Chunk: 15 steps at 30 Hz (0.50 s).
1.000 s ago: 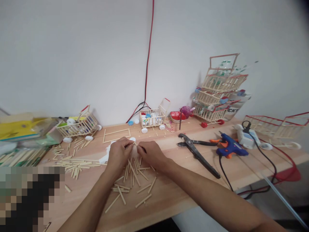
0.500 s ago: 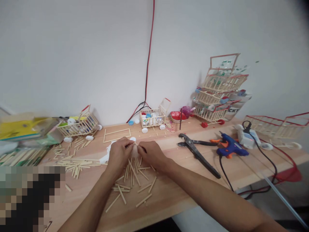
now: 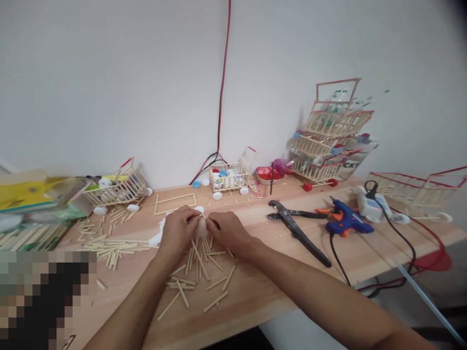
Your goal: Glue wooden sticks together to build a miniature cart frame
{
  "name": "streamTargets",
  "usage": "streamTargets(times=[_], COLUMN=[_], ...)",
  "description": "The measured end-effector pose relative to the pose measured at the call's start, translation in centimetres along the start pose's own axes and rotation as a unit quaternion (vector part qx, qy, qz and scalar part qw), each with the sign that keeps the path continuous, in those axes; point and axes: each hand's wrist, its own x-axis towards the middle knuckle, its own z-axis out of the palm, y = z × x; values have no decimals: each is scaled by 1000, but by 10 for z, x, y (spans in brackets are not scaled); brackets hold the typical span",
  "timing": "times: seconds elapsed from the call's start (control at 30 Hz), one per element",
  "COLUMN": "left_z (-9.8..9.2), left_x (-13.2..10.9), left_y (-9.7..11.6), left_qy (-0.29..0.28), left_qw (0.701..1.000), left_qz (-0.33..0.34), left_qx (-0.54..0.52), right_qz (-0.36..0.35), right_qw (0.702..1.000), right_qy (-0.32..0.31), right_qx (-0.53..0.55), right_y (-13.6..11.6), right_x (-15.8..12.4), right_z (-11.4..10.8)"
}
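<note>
My left hand (image 3: 179, 232) and my right hand (image 3: 226, 232) meet over the middle of a wooden table (image 3: 262, 291), fingers curled and pinched together. Between the fingertips shows a short thin wooden stick (image 3: 203, 215); each hand pinches one end of it. Below the hands lies a loose pile of cut wooden sticks (image 3: 199, 277). A white scrap (image 3: 157, 238) peeks out left of my left hand. Just behind the hands a rectangular stick frame (image 3: 175, 203) lies flat.
Black pliers (image 3: 297, 231) and a blue-orange glue gun (image 3: 345, 221) with its cord lie to the right. Small stick carts (image 3: 229, 176) stand along the wall, stacked ones (image 3: 333, 141) at right. More sticks (image 3: 109, 243) lie left. A red-black cable (image 3: 221, 97) hangs down the wall.
Both hands stay pinched together at the same spot; only the view has shifted slightly.
</note>
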Motion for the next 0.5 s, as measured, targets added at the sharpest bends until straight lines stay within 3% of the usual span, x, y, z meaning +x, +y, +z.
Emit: streamTargets(times=[0.5], left_z=[0], left_x=[0], left_y=[-3], left_qy=[-6], left_qw=[1000], left_qz=[1], left_qx=[2], right_qz=[-1], right_qw=[1000], right_qy=[8], right_qx=[-7], right_y=[2], right_x=[1], right_z=[3])
